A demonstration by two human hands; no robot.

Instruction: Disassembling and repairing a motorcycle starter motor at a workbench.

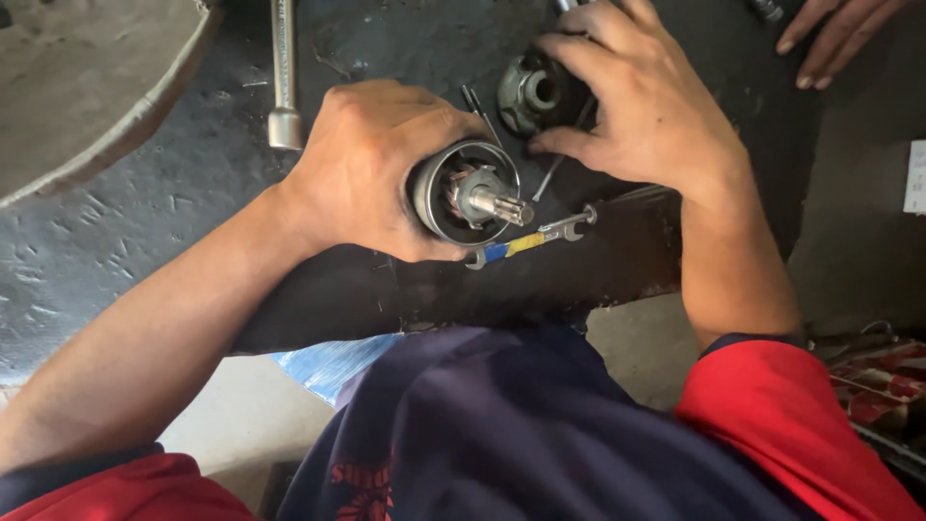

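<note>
Both hands work at mid-frame: the left hand [362, 169] is wrapped around a cylindrical motor housing [453, 198] whose splined shaft [502, 205] points toward the camera. Just above and to the right, the right hand [641, 101] cups a round metal end piece [529, 94], fingers hiding most of it. Below lies a small wrench [531, 238]; a socket bar [284, 72] is cut off at the top edge. Another person's fingers [830, 39] enter at upper right.

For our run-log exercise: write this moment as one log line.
left hand: grips motor, shaft up | right hand: on end housing | wrench: flat beside motor | another person's hand: top right
</note>
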